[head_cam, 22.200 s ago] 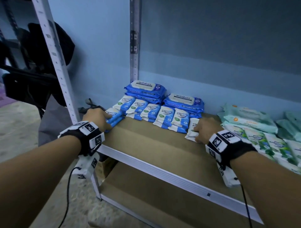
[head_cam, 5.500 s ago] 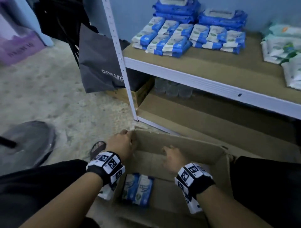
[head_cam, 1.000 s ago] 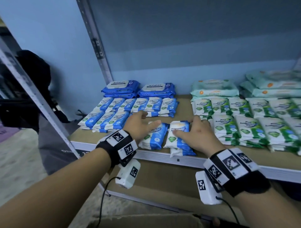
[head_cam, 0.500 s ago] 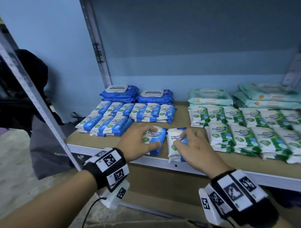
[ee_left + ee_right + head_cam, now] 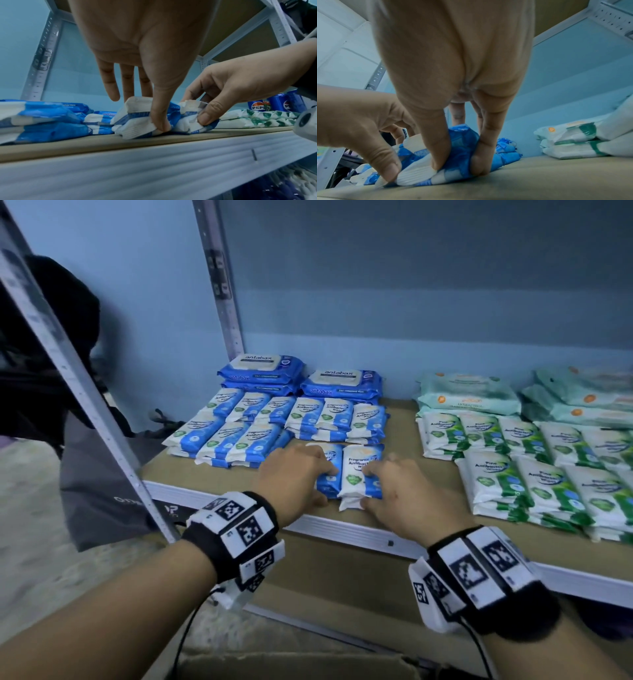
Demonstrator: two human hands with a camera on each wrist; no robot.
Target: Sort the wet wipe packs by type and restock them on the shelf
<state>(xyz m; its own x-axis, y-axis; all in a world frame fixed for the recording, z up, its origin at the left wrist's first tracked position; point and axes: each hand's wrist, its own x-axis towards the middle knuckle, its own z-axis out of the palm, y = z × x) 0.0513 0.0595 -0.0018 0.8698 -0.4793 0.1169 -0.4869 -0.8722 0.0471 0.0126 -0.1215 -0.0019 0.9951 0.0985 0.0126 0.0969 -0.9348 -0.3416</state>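
Two short stacks of small blue-and-white wipe packs lie side by side near the front edge of the shelf. My left hand grips the left stack, fingers over the top and thumb pressed on its near end. The right stack is pinched at its near end by my right hand, thumb on one side and fingers on the other. Rows of matching blue packs lie just behind and to the left.
Large blue Antabax packs stand at the back. Green pine packs and large teal packs fill the shelf's right side. A slanted steel upright and a grey bag are at left. A cardboard box sits below. Pepsi cans stand far right.
The two stacks now lie closer together and a little further in from the shelf's front edge. Both hands have slid from the tops of the packs to their near ends.
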